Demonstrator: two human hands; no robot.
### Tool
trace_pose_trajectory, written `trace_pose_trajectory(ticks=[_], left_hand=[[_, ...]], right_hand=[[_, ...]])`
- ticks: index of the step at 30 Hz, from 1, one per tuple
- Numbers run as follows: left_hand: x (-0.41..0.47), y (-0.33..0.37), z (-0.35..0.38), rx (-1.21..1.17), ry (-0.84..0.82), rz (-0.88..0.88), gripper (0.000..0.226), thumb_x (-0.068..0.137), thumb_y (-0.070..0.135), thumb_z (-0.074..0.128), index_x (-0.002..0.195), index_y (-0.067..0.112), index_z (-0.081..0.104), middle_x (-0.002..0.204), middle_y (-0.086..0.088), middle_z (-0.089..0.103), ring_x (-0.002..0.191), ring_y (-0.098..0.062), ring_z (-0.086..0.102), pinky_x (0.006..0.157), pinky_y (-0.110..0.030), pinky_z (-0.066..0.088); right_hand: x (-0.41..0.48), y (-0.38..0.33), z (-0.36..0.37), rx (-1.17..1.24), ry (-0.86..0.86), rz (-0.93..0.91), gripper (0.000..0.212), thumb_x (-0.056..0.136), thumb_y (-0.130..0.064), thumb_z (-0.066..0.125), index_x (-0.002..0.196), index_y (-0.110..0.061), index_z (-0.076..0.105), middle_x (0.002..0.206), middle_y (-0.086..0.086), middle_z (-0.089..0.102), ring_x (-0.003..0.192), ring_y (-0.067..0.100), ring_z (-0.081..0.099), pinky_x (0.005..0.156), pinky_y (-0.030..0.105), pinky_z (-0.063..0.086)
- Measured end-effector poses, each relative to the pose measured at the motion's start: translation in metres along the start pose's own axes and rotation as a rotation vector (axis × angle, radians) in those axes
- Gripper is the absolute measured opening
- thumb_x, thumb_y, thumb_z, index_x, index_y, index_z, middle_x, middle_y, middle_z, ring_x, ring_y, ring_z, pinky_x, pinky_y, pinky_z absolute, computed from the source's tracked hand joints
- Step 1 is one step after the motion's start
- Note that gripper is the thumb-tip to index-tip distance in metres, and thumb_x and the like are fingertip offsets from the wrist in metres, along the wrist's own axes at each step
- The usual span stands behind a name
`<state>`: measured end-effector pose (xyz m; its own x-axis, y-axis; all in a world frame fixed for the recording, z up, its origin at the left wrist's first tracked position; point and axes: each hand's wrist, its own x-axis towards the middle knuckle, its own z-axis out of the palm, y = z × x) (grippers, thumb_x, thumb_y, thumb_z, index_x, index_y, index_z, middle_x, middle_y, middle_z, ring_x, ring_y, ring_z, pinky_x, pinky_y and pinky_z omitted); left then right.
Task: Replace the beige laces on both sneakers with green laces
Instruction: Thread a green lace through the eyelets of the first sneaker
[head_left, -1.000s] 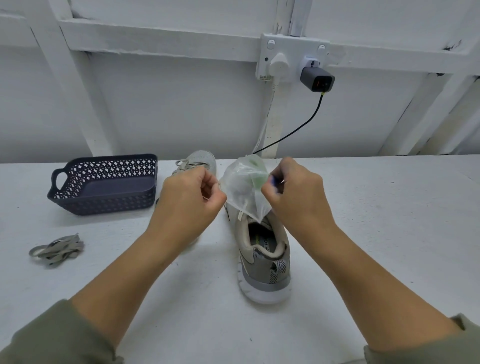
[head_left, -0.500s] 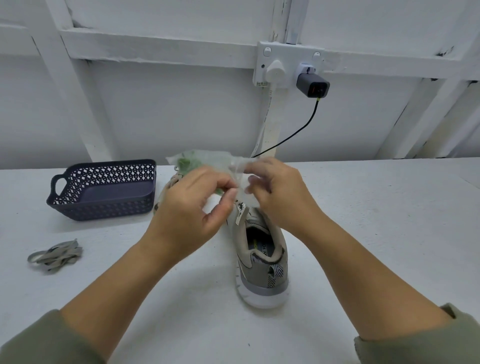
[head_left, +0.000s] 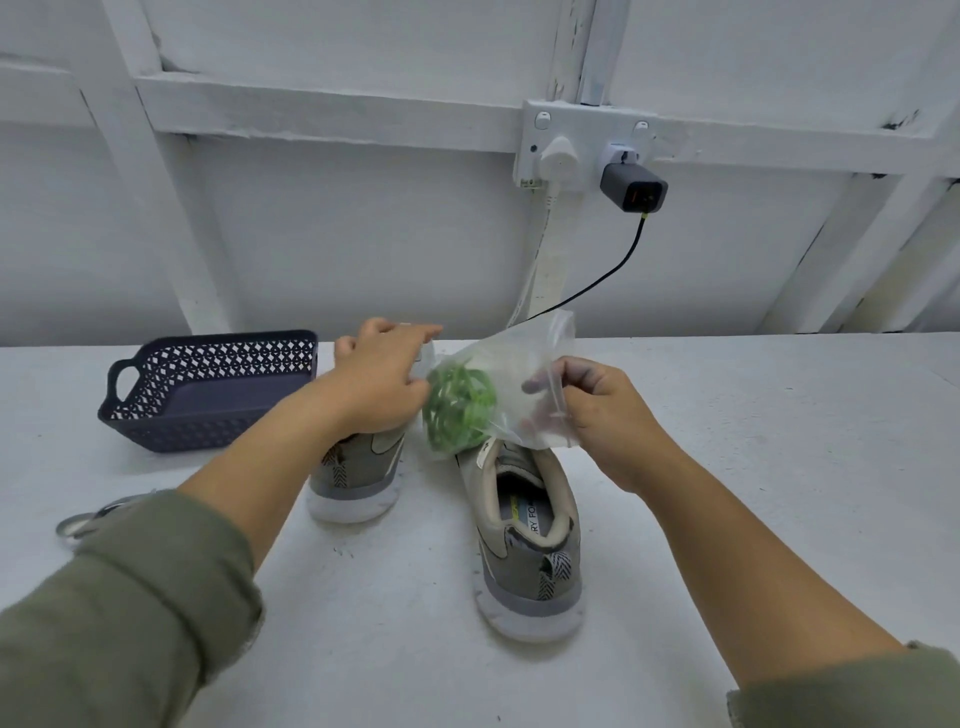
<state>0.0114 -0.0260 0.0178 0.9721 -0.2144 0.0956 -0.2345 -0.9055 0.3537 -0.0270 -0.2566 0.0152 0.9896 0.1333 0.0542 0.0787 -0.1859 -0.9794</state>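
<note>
Pinching of bag edge by right hand is noted; green laces bunched inside, held above sneakers. Left hand half-curled at bag's other end; grip cannot be told.

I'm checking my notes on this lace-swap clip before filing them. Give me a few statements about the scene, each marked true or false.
1. The green laces sit inside a clear plastic bag. True.
2. The right hand pinches that bag. True.
3. The beige laces are in the basket. False: they lie on the table, outside the basket and nearer the camera.
4. Both sneakers lie on their sides. False: the left sneaker and the right sneaker stand on their soles, heels toward the camera.
</note>
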Motion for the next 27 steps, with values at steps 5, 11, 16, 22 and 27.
trace_pose_trajectory(ticks=[5, 11, 16, 22, 27], left_hand=[[0.014, 0.007, 0.000, 0.122, -0.148, 0.081, 0.036, 0.084, 0.033, 0.056, 0.119, 0.039, 0.049, 0.109, 0.013, 0.054, 0.129, -0.015, 0.030, 0.103, -0.038, 0.014], [0.002, -0.001, -0.023, -0.348, -0.012, 0.068, 0.018, 0.074, 0.040, 0.072, 0.081, 0.028, 0.061, 0.084, 0.010, 0.068, 0.085, -0.015, 0.064, 0.079, -0.028, 0.049], [-0.008, 0.004, -0.014, -0.954, 0.163, -0.047, 0.036, 0.077, 0.009, 0.078, 0.102, 0.021, 0.055, 0.091, 0.001, 0.075, 0.086, -0.013, 0.072, 0.073, -0.032, 0.058], [-0.016, 0.005, 0.000, -0.580, 0.367, 0.072, 0.035, 0.094, 0.012, 0.058, 0.121, 0.028, 0.043, 0.108, 0.005, 0.064, 0.094, -0.004, 0.063, 0.075, -0.018, 0.052], [-0.020, 0.003, 0.005, -0.501, 0.399, 0.155, 0.044, 0.096, 0.004, 0.051, 0.128, 0.028, 0.032, 0.095, -0.002, 0.059, 0.069, -0.002, 0.060, 0.060, -0.011, 0.047]], right_hand=[[-0.002, -0.004, -0.016, -0.508, 0.059, -0.167, 0.018, 0.093, -0.016, 0.057, 0.089, -0.024, 0.073, 0.070, -0.016, 0.055, 0.054, 0.002, 0.049, 0.054, 0.008, 0.035], [0.003, -0.004, -0.033, -0.849, 0.158, -0.214, 0.021, 0.095, -0.012, 0.052, 0.102, -0.016, 0.072, 0.093, 0.005, 0.067, 0.079, 0.020, 0.061, 0.069, 0.027, 0.050], [0.005, -0.004, -0.030, -0.549, 0.155, -0.088, 0.042, 0.093, 0.001, 0.042, 0.097, -0.030, 0.069, 0.099, -0.003, 0.062, 0.081, 0.007, 0.066, 0.066, 0.018, 0.047], [0.015, -0.005, -0.018, -0.559, -0.059, -0.109, 0.051, 0.095, 0.005, 0.036, 0.100, -0.032, 0.070, 0.121, -0.005, 0.043, 0.111, 0.005, 0.039, 0.078, 0.000, 0.030], [0.023, -0.013, -0.010, -0.084, -0.073, 0.018, 0.030, 0.092, -0.005, 0.059, 0.088, -0.030, 0.075, 0.107, -0.008, 0.066, 0.101, 0.015, 0.058, 0.084, 0.025, 0.050]])
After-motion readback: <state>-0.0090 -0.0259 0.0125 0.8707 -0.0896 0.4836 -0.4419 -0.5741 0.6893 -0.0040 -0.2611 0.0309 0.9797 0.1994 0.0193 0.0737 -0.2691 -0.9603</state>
